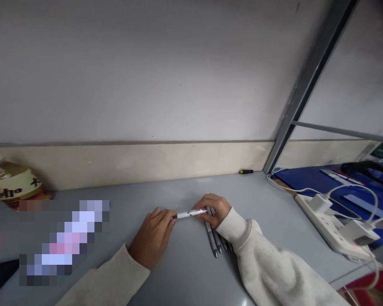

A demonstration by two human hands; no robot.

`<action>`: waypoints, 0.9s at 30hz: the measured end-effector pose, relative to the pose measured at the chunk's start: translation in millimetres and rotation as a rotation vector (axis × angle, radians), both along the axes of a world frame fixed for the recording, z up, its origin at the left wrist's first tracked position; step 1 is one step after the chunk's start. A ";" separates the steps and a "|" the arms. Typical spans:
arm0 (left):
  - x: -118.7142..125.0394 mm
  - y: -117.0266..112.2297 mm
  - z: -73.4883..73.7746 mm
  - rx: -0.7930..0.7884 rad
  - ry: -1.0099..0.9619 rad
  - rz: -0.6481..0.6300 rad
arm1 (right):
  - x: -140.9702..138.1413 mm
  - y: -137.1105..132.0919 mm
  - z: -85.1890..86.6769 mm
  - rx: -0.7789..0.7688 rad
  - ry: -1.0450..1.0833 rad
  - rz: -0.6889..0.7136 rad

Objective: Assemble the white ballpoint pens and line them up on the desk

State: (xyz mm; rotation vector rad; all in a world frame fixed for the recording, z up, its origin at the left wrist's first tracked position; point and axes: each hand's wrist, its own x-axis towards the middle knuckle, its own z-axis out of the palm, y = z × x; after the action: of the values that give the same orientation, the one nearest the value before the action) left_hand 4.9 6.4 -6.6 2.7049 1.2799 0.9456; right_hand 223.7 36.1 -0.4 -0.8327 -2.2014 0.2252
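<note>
A white pen (189, 213) with a silver clip is held level between both hands, just above the grey table (185, 272). My left hand (153, 238) is closed on the pen's left, dark tip end. My right hand (214, 208) pinches the right end of the pen. Several more silver pens (214, 242) lie on the table under and just behind my right hand, partly hidden by my white sleeve.
A white power strip (335, 229) with plugged chargers and cables lies at the right edge. A small black and yellow screwdriver (246, 171) rests by the wall. A jar (9, 178) stands far left. A grey metal post (303, 89) rises at the right. A blurred patch covers the left table.
</note>
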 end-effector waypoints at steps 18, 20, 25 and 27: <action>0.1 -1.7 2.5 0.029 0.024 -0.008 | -3.4 -8.1 2.1 -0.381 0.110 -0.043; -0.2 -2.0 3.4 0.025 0.020 -0.002 | -3.8 -8.6 2.0 -0.441 0.149 -0.050; -0.5 -1.5 4.8 0.003 0.007 0.013 | -2.7 -7.0 3.7 -0.469 0.177 -0.080; -0.2 -1.3 4.7 -0.010 0.004 0.012 | -2.4 -6.6 5.2 -0.496 0.130 -0.095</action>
State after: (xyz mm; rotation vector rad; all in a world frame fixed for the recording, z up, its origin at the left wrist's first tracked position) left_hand 4.7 5.1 -1.9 2.6962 1.2995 0.9334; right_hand 221.3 29.5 4.8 -1.1494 -2.0019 0.7780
